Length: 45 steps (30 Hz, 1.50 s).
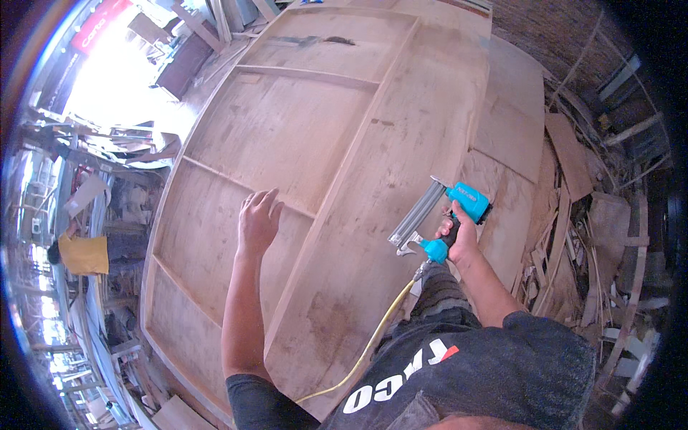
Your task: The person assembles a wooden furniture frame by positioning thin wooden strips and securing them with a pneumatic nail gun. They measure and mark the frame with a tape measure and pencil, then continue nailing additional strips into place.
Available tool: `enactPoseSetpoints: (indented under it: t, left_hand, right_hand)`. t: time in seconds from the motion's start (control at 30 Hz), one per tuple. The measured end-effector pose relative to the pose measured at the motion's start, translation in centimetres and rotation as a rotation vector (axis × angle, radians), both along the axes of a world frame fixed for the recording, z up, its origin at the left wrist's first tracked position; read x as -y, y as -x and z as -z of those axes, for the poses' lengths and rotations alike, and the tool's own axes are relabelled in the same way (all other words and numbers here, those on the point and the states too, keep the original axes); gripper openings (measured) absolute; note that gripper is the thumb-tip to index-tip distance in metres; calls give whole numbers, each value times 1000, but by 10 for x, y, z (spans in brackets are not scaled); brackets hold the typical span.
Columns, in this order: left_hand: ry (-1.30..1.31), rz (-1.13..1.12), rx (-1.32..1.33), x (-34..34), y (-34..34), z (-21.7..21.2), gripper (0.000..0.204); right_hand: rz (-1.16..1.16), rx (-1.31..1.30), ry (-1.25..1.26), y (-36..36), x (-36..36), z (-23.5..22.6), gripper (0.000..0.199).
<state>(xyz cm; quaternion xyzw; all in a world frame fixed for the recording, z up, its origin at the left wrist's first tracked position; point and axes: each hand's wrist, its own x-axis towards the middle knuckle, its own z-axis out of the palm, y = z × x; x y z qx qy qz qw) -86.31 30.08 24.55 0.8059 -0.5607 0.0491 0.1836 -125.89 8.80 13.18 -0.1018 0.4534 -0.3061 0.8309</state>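
Observation:
My right hand (464,235) is wrapped round the black grip of a teal pneumatic nail gun (469,202). Its long grey magazine slants down to the left, over a large plywood panel (373,190). A yellow air hose (383,326) runs from the fitting below the grip toward the lower edge. My left hand (259,221) is over the panel, close to a thin wooden cross strip (294,203), with its fingers apart and nothing in them. Whether it touches the wood I cannot tell. A long batten (351,154) divides the panel lengthwise, with several cross strips to its left.
Scrap boards and offcuts (566,251) are heaped at the right. Another person in a yellow shirt (84,255) is at the far left among stacked timber. A dark wooden cabinet (183,66) stands at the upper left, beside a bright opening.

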Motion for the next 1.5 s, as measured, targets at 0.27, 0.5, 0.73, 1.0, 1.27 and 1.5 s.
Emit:
enactPoseSetpoints:
  t: [0.27,0.5,0.73,1.0,1.27,1.5]
  left_hand:
    - [-86,110,-1,221,-44,65,49]
    - [-294,131,102,323,-90,107,79]
    - [-507,288,142,402,-107,126,70]
    - [-458,342,56,416,-90,141,42]
    - [-277,478,67,429,-58,154,15]
    - [-364,445,78,433,-31,154,17]
  right_hand:
    - [-57,2,-91,-56,120,15,37]
    - [-87,9,-53,-94,170,31,40]
    - [-150,-66,-136,-101,238,34,40]
    - [-211,-38,-174,-103,237,26,39]
    - [-302,4,-177,-101,245,33,42]
    - [-273,77,-199,-103,241,44,44]
